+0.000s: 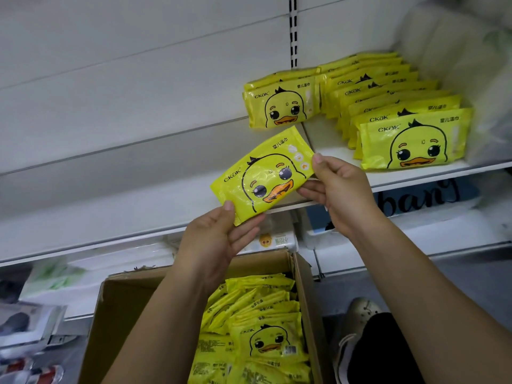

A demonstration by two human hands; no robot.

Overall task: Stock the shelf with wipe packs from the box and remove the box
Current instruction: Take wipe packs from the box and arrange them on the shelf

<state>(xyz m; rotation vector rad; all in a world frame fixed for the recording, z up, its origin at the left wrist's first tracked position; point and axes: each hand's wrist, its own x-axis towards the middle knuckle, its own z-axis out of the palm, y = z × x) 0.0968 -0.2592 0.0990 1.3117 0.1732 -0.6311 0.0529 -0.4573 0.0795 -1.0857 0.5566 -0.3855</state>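
A yellow wipe pack [263, 173] with a duck face hangs tilted in front of the white shelf [415, 176]. My left hand [221, 236] pinches its lower corner and my right hand [338, 187] pinches its right edge. On the shelf, a short stack of packs [282, 103] stands at the left and a row of several upright packs [401, 120] runs to the right. Below my arms the open cardboard box [119, 314] holds several more packs [263, 328].
The lower shelf carries white tissue packs [277, 239] and a pack with dark lettering [426, 200]. Bagged goods [33, 328] lie low on the left. A shoe [360, 317] stands on the floor right of the box. Soft white packages [471, 65] fill the shelf's right end.
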